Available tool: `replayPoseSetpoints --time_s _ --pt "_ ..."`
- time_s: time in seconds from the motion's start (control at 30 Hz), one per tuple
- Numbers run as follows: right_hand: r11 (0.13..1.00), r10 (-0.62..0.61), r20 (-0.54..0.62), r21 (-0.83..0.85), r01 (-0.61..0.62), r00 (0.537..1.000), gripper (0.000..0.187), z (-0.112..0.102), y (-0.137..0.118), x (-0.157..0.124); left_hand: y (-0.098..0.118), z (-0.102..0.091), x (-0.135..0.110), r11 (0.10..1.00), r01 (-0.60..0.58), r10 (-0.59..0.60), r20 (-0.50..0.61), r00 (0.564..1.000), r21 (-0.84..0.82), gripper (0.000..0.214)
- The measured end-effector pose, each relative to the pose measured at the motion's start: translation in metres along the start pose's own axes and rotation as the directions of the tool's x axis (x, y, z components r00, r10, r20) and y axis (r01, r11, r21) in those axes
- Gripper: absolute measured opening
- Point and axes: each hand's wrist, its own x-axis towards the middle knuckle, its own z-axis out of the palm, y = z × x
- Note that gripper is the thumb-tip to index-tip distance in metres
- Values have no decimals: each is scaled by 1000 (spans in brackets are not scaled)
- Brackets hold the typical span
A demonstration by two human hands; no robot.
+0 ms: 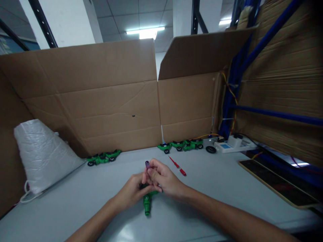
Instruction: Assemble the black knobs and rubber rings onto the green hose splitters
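My left hand [133, 186] is closed round a green toy vehicle part [147, 204], its narrow end pointing toward me just above the table. Most of the part's upper side is hidden by my fingers. Pinched in my right hand [163, 176] is a purple-handled screwdriver [147, 164], upright over the green part. Its shaft is covered by the fingers, so I cannot tell whether the tip touches the part. The two hands meet at the middle of the table. A red screwdriver [178, 166] lies beyond my right hand.
Green toy vehicles [104, 157] line the back left, and more green toy vehicles [180, 145] stand at the back right. A white bag [45, 158] sits left. At right are a black ring [211, 149], a power strip [234, 144] and a tablet-like panel [275, 181]. Cardboard [113, 101] walls the back.
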Motion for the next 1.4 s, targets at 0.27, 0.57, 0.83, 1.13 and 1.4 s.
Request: replayPoseSetpoints --time_s 0.27,0.57,0.83,1.13,1.4 --pt "1000 -12 4 6 12 1000 51 -1 2 -3 0 0 0 999 -19 19 0 1000 -33 32" --pt "997 17 80 -77 -11 997 53 0 -2 -5 -8 2 -2 988 2 4 35 999 -152 38" --pt "997 -18 -59 -80 13 998 54 -4 4 -4 -4 0 -2 998 -62 62 20 998 5 34" --pt "997 34 -83 -61 -39 996 54 1 -4 -5 -5 -1 -3 998 -57 57 35 998 25 33" --pt "989 -80 -163 -133 59 983 52 -3 3 -4 1 -1 -4 989 -80 81 -7 997 127 32"
